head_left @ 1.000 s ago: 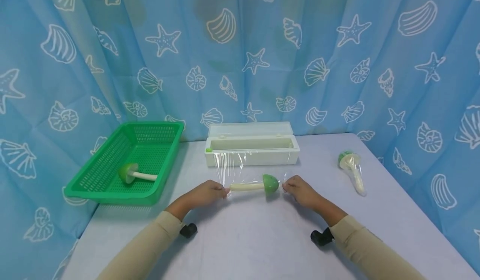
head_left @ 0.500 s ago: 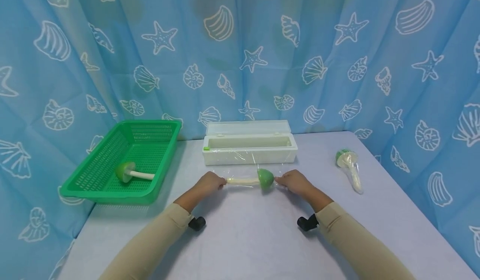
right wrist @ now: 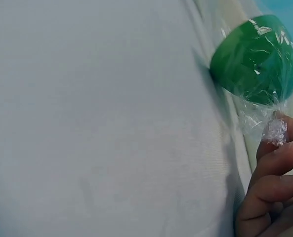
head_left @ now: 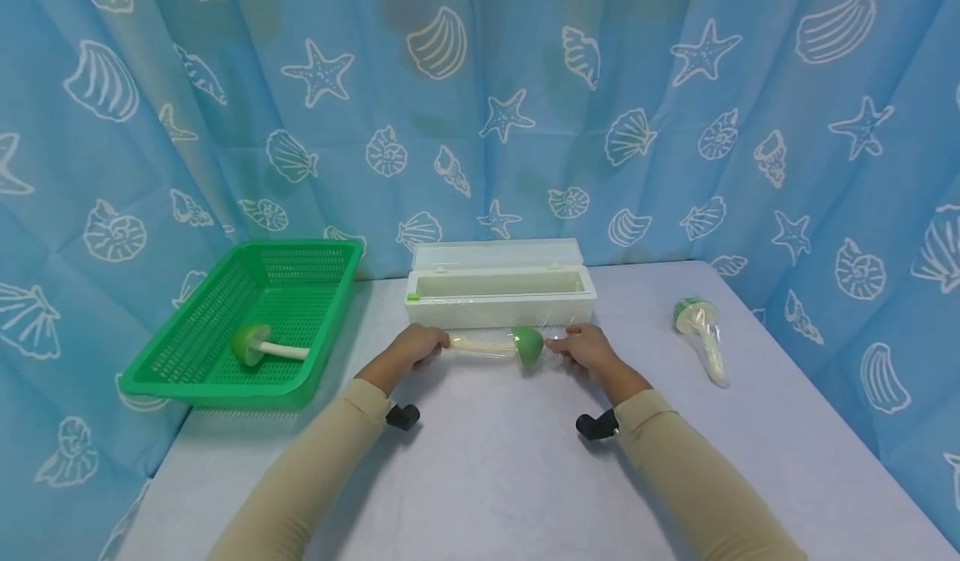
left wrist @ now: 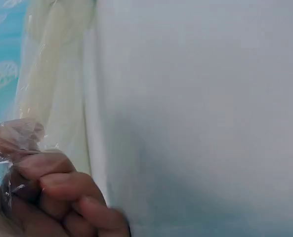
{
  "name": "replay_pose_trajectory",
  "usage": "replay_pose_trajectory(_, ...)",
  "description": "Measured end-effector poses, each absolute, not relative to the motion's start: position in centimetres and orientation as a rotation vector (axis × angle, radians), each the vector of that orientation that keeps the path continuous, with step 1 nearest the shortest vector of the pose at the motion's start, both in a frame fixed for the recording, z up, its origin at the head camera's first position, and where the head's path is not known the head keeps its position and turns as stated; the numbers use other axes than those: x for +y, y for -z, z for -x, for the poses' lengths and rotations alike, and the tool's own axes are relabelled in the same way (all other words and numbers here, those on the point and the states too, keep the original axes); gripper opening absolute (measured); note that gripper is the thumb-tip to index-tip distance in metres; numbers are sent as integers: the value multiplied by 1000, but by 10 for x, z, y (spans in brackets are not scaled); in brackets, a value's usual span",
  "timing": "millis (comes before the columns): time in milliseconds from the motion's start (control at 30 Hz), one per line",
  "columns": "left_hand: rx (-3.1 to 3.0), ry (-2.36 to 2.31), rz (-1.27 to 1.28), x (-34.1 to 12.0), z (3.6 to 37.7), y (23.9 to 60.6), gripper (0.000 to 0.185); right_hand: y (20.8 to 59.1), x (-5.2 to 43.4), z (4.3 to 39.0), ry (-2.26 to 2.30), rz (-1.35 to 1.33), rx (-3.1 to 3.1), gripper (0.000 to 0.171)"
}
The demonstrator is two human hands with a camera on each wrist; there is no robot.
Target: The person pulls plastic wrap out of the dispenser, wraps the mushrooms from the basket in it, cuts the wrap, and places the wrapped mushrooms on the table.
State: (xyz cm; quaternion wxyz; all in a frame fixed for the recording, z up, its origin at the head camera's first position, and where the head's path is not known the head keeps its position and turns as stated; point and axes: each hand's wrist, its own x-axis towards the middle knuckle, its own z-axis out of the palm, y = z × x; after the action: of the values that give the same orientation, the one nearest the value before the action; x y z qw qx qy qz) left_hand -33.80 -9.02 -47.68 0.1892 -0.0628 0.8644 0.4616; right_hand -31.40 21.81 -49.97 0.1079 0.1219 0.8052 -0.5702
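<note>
In front of the white cling film dispenser (head_left: pixel 498 313), a toy mushroom with a green cap (head_left: pixel 527 345) and pale stem lies level in clear cling film (right wrist: pixel 276 130). My left hand (head_left: pixel 417 346) pinches the film at the stem end, where the left wrist view shows it crumpled between thumb and curled fingers (left wrist: pixel 62 185). At the cap end, my right hand (head_left: pixel 588 349) pinches a gathered twist of film, close to the green cap in the right wrist view. The film hugs the mushroom between both hands.
A green plastic basket (head_left: pixel 315 390) on the left holds another green-capped mushroom (head_left: pixel 258 346). On the right lies a film-wrapped mushroom (head_left: pixel 701 336). The dispenser's lid (head_left: pixel 497 252) stands raised at the back, before a blue shell-patterned curtain (head_left: pixel 502 169).
Both hands have moved away from me with the mushroom, up close to the dispenser. The film that stretched from the dispenser has slackened, and the hands have drawn slightly nearer each other.
</note>
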Motion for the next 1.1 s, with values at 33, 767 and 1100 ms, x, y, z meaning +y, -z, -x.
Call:
replay_pose_trajectory(33,2410,-1335,207,-90,340,477,26,499,219,315,1692,-355,2344,59)
replay_pose_trajectory(767,1842,-1885,179,-107,345,493,32,504,213,330,1930,-226,2216,28)
replay_pose_trajectory(1100,1953,-1871,181,-106,343,496,15,502,207,329,2023,-258,2111,30)
